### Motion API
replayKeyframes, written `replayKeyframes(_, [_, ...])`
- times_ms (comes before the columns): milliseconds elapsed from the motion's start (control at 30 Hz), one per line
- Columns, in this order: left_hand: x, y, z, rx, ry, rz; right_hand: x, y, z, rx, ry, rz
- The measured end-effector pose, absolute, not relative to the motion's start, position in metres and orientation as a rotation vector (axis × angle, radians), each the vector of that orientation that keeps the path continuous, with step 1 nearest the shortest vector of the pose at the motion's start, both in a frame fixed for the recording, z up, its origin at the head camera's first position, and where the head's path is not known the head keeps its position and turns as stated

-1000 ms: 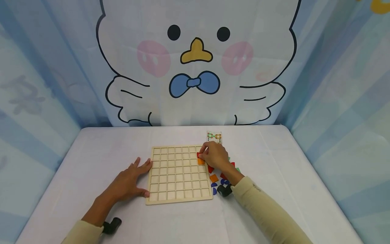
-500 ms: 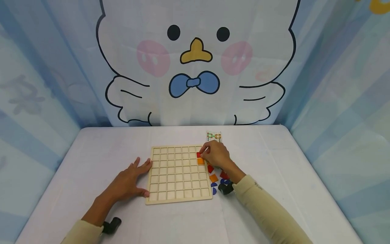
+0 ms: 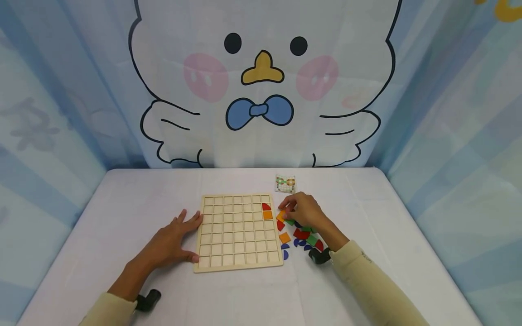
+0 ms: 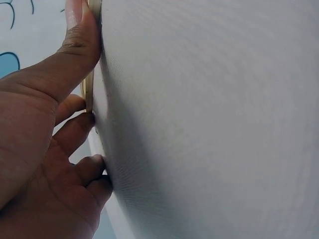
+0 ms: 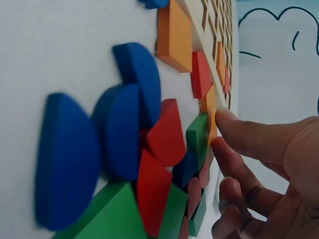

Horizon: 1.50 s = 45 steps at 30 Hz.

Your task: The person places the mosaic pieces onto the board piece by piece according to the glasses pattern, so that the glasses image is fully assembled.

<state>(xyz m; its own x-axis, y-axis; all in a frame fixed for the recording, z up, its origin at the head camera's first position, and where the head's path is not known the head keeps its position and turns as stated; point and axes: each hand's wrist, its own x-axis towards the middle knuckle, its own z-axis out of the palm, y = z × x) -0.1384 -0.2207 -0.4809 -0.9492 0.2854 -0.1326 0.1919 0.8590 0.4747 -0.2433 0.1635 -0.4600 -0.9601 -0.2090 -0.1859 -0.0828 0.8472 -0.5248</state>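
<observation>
My left hand (image 3: 170, 242) lies at the left side of the wooden grid board (image 3: 218, 268), fingers spread and touching its edge. In the left wrist view the thumb (image 4: 79, 50) presses the board's rim. A red quarter-round block (image 3: 266, 207) and an orange square block (image 3: 267, 215) sit in neighbouring cells near the board's top right. Just beyond the right edge, my right hand (image 3: 306, 210) pinches another orange square block (image 3: 280, 216) between thumb and index finger. The right wrist view shows this orange block (image 5: 210, 107) beside a green block (image 5: 198, 132).
Loose red, green, orange and blue blocks (image 3: 302, 234) lie right of the board, several of them overlapping. Blue half-round blocks (image 5: 67, 162) are nearest the right wrist camera. A small pattern card (image 3: 285, 184) lies behind the right hand. A white cloth covers the table (image 3: 228, 299).
My right hand has let go of the red quarter-round block in its cell and moved right, off the board, to an orange square block. The left hand stays at the board's edge.
</observation>
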Motion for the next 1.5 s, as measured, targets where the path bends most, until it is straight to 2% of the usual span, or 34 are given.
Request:
replayKeyframes(467, [-0.139, -0.222, -0.482, 0.395, 2.84, 0.716, -0.238, 0.167, -0.46, -0.43, 2.824, -0.749])
replayKeyframes(767, [-0.137, -0.221, -0.476, 0.39, 2.834, 0.718, -0.239, 0.166, -0.456, -0.369, 2.821, -0.932])
replayKeyframes(1500, [-0.137, -0.22, -0.48, 0.355, 2.829, 0.698, -0.255, 0.105, -0.466, -0.346, 2.853, -1.059])
